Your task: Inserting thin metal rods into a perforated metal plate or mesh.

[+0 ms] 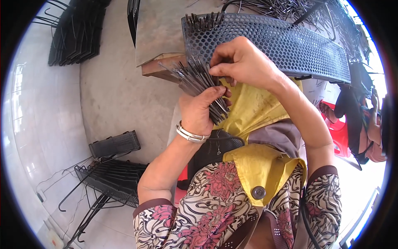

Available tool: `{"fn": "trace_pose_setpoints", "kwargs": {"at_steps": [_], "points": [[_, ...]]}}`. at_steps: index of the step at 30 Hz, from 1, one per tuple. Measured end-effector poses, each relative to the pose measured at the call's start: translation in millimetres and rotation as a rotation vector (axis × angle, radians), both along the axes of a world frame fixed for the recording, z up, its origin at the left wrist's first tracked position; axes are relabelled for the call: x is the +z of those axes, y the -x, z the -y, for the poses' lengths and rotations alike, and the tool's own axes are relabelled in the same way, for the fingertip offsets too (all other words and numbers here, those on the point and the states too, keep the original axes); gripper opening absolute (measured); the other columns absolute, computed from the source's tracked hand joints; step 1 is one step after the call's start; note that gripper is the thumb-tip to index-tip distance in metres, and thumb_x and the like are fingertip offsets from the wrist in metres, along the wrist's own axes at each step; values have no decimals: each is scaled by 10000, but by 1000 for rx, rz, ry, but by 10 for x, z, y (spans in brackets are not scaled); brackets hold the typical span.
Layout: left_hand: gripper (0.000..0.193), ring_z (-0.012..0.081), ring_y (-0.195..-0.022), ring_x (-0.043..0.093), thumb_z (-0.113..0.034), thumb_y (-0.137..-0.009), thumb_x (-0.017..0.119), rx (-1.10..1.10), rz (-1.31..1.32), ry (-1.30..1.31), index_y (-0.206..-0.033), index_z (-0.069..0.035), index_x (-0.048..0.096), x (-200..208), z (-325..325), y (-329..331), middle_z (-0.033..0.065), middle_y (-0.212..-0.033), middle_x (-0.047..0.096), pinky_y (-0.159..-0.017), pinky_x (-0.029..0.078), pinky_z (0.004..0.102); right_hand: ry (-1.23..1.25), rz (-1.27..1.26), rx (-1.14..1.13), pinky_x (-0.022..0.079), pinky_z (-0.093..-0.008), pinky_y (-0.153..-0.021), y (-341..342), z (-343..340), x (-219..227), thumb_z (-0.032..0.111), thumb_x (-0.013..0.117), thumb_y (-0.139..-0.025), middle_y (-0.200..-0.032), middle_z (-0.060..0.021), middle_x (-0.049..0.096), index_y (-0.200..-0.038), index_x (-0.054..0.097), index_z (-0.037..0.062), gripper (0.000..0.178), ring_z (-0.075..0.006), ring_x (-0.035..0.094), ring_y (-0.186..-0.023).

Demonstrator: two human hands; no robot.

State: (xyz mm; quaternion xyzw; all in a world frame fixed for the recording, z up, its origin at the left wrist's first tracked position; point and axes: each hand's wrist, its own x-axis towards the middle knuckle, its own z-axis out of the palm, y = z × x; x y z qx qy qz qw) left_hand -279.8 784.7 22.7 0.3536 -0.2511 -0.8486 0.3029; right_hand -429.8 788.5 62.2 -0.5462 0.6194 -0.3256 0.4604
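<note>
A fanned bundle of thin dark metal rods (195, 79) is clasped in my left hand (197, 108), its thumb lying across them. My right hand (248, 62) is just above, to the right of the bundle's upper ends. Its thumb and forefinger are pinched together at one rod there, and the other fingers curl under. Behind both hands stretches a long, dark perforated metal panel (269, 43) with a honeycomb of holes. A cluster of short rods (203, 21) stands upright in the holes at its far left corner.
A board-topped wooden support (161, 68) is left of the panel. Loose rods (286, 7) lie heaped at the far right. Black metal racks (76, 35) are stacked far left, and others (112, 176) near left. A person (373, 128) and a red plastic seat (342, 135) are on the right.
</note>
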Motion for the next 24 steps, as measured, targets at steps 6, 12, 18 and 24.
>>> {"fn": "trace_pose_setpoints", "kwargs": {"at_steps": [6,12,18,24], "points": [[165,199,-615,593,32,-709,586,19,5,-29,-856,20,511,0,6,-6,87,-715,569,-520,520,300,285,-96,-276,389,-190,-424,77,-66,-61,34,590,-743,-579,-9,539,-752,582,-27,63,-49,480,-462],[158,195,-580,577,26,-710,590,13,-27,-49,-842,13,504,-19,11,-9,86,-665,558,-494,502,299,769,-351,-562,420,-304,-478,172,219,137,-57,581,-693,-623,-144,532,-736,537,-17,73,-275,542,-537],[162,183,-544,557,21,-705,599,8,-18,-79,-839,15,509,20,-28,55,85,-657,554,-485,490,293,1344,-452,-415,409,-351,-480,253,615,-93,-60,560,-686,-666,-146,494,-772,503,0,119,-302,517,-554],[162,174,-533,549,28,-697,607,-3,-16,-82,-827,20,510,5,-7,14,84,-653,551,-473,477,282,1171,-784,49,394,-398,-520,96,548,16,-12,530,-578,-713,-155,429,-791,455,-11,226,-338,476,-637]]}}
